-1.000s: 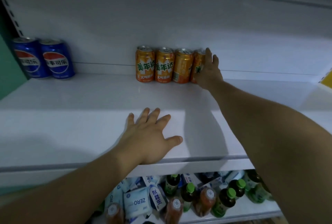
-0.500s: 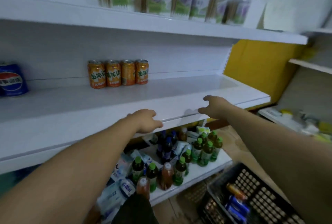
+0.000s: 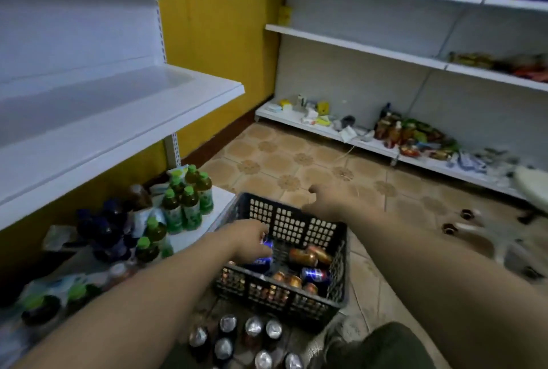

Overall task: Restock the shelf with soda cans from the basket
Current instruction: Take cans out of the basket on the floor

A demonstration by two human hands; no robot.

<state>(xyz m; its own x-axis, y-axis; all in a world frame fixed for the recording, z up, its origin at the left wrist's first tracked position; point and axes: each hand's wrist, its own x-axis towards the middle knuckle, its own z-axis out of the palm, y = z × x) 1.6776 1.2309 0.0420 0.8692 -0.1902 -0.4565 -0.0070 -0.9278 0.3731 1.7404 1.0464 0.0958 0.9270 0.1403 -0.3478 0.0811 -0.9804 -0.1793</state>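
Note:
A black plastic basket (image 3: 296, 303) stands on the tiled floor below me. Inside lie several orange soda cans (image 3: 303, 257) and blue soda cans (image 3: 315, 274) on their sides. My left hand (image 3: 247, 242) reaches down into the basket's left side, fingers curled over a blue can (image 3: 267, 244); whether it grips the can is unclear. My right hand (image 3: 324, 202) hovers over the basket's far rim, fingers apart and holding nothing. The white shelf (image 3: 124, 119) is at the upper left, bare in the part I see.
Green-capped bottles (image 3: 189, 205) and dark bottles crowd the low shelf left of the basket. Several dark bottles with silver caps (image 3: 252, 328) stand on the floor in front of it. More white shelving (image 3: 355, 46) with loose goods lines the right wall. My knee (image 3: 385, 348) is at the bottom.
My view swung down and right from the shelf to the basket. Both hands left the shelf edge; the left went into the basket and the right came over its far rim.

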